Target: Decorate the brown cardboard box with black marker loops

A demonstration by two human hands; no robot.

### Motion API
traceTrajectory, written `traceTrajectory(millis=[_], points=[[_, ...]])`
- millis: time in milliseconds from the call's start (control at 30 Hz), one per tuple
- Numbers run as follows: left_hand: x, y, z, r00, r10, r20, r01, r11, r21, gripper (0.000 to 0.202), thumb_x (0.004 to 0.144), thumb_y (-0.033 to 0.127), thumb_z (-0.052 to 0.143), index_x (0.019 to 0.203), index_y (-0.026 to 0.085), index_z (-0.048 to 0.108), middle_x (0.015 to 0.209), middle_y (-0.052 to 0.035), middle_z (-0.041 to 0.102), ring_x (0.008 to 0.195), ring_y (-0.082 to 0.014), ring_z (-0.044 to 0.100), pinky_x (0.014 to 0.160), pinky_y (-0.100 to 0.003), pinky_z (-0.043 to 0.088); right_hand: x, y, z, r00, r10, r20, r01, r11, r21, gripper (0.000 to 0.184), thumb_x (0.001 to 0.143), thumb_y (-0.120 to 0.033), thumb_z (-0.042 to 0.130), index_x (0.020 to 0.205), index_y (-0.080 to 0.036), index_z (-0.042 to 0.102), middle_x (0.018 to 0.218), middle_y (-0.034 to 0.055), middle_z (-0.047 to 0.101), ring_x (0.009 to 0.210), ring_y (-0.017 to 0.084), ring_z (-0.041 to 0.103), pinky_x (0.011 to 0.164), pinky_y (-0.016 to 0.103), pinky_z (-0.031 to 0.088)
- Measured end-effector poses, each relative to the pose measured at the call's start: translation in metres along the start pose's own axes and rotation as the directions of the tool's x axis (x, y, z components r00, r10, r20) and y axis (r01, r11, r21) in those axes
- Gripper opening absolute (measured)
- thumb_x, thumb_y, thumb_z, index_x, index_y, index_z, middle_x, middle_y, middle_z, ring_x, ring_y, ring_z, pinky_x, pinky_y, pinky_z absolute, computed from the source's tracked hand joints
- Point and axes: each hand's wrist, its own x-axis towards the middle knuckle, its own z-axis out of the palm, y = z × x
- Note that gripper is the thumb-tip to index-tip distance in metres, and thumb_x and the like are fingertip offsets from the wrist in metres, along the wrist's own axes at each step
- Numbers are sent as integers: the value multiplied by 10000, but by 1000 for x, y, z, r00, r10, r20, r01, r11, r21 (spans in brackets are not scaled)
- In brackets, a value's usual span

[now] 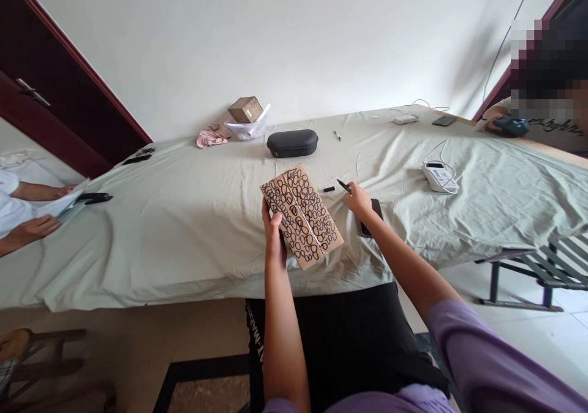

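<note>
My left hand (274, 232) is closed on the left edge of a brown cardboard box (302, 215) covered in black drawn circles, holding it tilted above the table's near side. My right hand (358, 201) is closed around a black pen (343, 185) just right of the box, tip pointing up-left. The pen's black cap (329, 189) lies on the grey-green cloth (184, 229) between box and pen. A dark phone (370, 217) lies under my right wrist.
A black case (293, 143), a small cardboard box (245, 109) on a plastic bag, and a pink cloth (211, 136) sit at the far side. A white power strip (440, 176) lies to the right. Other people sit at the left (32, 229) and at the far right (551, 113).
</note>
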Motion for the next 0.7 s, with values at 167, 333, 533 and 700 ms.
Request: traceTrajectory(millis=[167, 333, 533, 700], points=[[1, -4, 6, 999, -24, 27, 26, 998, -57, 849, 868, 539, 732, 1651, 422, 425, 1683, -52, 539, 1521, -318, 555, 1258, -494, 468, 17, -12, 7, 998, -13, 54, 13, 1000, 4, 482, 1038, -190, 401, 1498, -106, 518, 1286, 251, 750, 1067, 338, 714, 871, 398, 540], [8, -18, 3, 1000, -19, 14, 19, 1000, 12, 959, 831, 563, 764, 1689, 378, 376, 1682, -85, 525, 1531, -337, 536, 1267, -499, 456, 40, -28, 16, 991, -52, 122, 55, 998, -20, 496, 1007, -232, 534, 1497, -174, 587, 1313, 198, 763, 1144, 326, 718, 891, 372, 547], [17, -27, -3, 999, 46, 5, -46, 998, 49, 992, 776, 607, 784, 1667, 359, 425, 1737, -84, 464, 1553, -369, 510, 1251, -509, 480, 51, -34, 23, 985, -67, 157, 73, 997, -33, 389, 1008, -279, 571, 1353, -179, 719, 1284, 184, 783, 1123, 311, 729, 878, 354, 530], [18, -24, -2, 998, 55, 16, -56, 996, 72, 983, 771, 649, 786, 1652, 364, 458, 1750, -75, 446, 1566, -400, 490, 1260, -559, 476, 40, -32, 24, 989, -62, 133, 65, 998, -16, 407, 1038, -470, 581, 1296, -194, 734, 1233, 171, 799, 1106, 314, 728, 856, 335, 511]])
